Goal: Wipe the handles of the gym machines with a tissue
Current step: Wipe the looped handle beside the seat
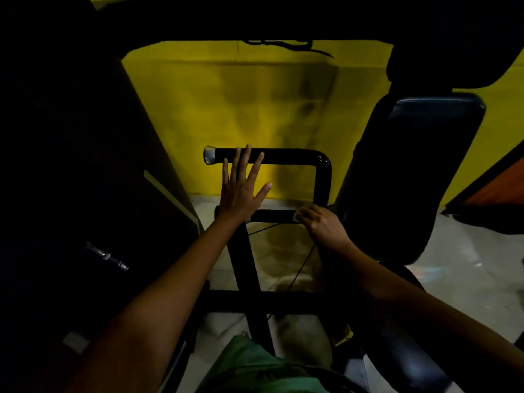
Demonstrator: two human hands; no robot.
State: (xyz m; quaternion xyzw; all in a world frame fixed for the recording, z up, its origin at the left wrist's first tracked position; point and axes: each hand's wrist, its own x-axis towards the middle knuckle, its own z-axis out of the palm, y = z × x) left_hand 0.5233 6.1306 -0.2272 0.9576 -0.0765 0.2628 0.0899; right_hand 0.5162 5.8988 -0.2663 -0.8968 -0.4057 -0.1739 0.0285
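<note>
I take the black handle (pixel 283 156) as my landmark: a glossy tube that runs level from a silver end cap (pixel 209 156) on its left, bends at its right end and drops down to a lower black bar (pixel 273 216). My left hand (pixel 241 191) is flat and spread, fingers straight, the fingertips lying over the upper run of the handle just right of the cap, gripping nothing. My right hand (pixel 319 222) sits below the handle's bend, where the downward leg meets the lower bar, fingers curled and pinching a pale tissue (pixel 300 215) against that bar; only a small edge of the tissue shows at the fingertips. Right of the handle stands a dark padded seat back (pixel 425 165), and behind the handle is a yellow wall (pixel 226 95). Below it, black frame members (pixel 246 265) cross over a pale floor (pixel 467 265). The scene is dim, so finer detail is lost to me.
</note>
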